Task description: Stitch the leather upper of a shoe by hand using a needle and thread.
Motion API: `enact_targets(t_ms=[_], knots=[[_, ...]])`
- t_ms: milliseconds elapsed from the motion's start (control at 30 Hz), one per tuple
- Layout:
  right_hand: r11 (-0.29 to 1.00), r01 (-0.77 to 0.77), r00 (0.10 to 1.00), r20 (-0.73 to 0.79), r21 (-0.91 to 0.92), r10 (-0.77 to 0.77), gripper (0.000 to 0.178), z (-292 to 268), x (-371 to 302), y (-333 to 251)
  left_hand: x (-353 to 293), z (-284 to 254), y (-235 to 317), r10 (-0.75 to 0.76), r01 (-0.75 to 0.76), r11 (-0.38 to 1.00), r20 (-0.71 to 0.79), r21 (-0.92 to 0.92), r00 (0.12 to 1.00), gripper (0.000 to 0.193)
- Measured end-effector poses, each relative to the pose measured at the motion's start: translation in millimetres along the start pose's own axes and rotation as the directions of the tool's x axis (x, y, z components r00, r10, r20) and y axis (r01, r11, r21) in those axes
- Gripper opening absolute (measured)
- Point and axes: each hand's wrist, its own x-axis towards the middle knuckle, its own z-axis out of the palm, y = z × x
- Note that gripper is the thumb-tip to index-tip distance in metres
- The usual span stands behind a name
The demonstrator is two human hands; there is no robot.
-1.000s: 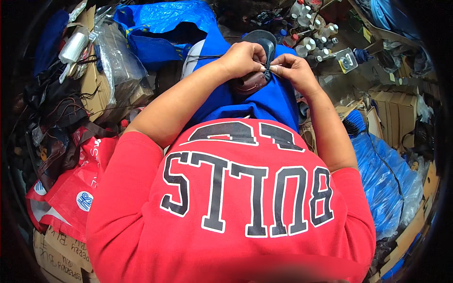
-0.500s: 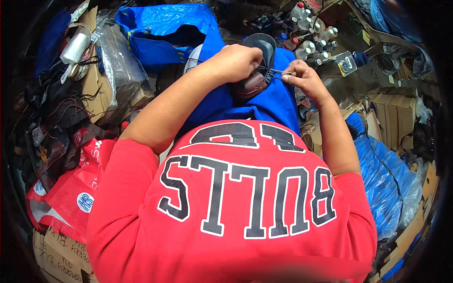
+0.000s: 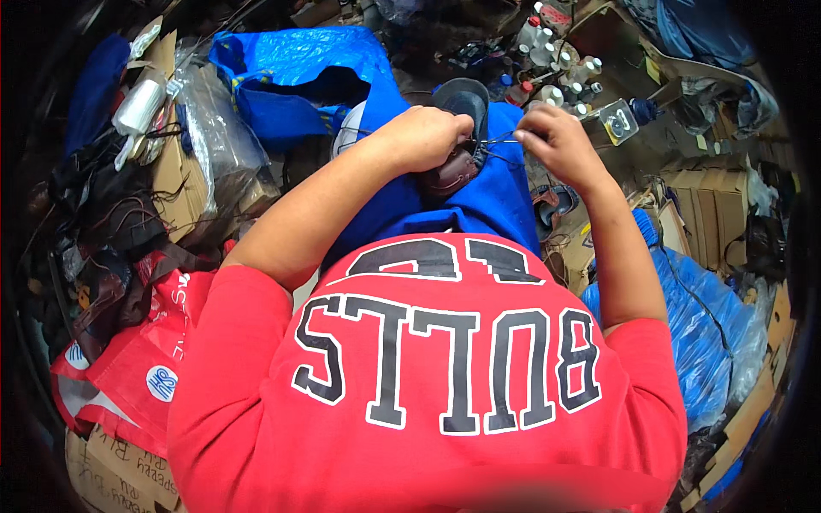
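Observation:
A dark brown leather shoe point(image 3: 451, 173) with a black inside point(image 3: 462, 101) rests on my lap, over blue cloth point(image 3: 445, 214). My left hand point(image 3: 425, 139) is curled closed against the shoe's left side and grips it at the upper edge. Its fingertips are partly hidden. To the right of the shoe, my right hand point(image 3: 554, 144) pinches a thin metal needle-like tool point(image 3: 503, 141) that points at the shoe's edge. Dark thread point(image 3: 505, 160) loops beside the tool, between shoe and hand. The tool's handle end is covered by my fingers.
A blue bag point(image 3: 299, 51) lies beyond my left arm. Several capped bottles point(image 3: 547, 51) stand at the far right, near a small clear box point(image 3: 617, 121). Cardboard point(image 3: 710, 209) and blue plastic wrap point(image 3: 676, 316) are on the right. A red bag point(image 3: 141, 372) sits at the left.
The right hand has turned more palm-down and shifted slightly; the tool still reaches toward the shoe. The left hand stays at the shoe, which has moved slightly down in view.

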Motion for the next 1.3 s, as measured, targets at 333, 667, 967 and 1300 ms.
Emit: enact_targets(t_ms=[333, 667, 967, 1300], knots=[[0.921, 0.292, 0.949, 0.196, -0.258, -0.246, 0.005, 18.5, 5.5, -9.7, -24.0, -12.4, -25.3, 0.148, -0.144, 0.977, -0.015, 0.159, 0.989, 0.017], [0.247, -0.014, 0.912, -0.088, 0.969, 0.4, 0.016, 14.9, 11.8, 1.0, -88.8, -103.1, -21.6, -0.269, -0.2, 0.597, -0.428, -0.777, 0.863, 0.011], [0.919, -0.001, 0.996, 0.084, 0.395, -0.035, 0.022, 28.1, -16.0, -38.9, -91.7, -60.4, 17.7, 0.005, -0.036, 0.97, -0.127, -0.242, 0.992, 0.013], [0.341, -0.913, 0.409, -0.516, -0.226, 0.753, 0.037, -164.0, -327.8, 249.7, -420.9, -340.0, -154.3, -0.353, 0.994, 0.072, -0.93, 0.087, 0.107, 0.036]])
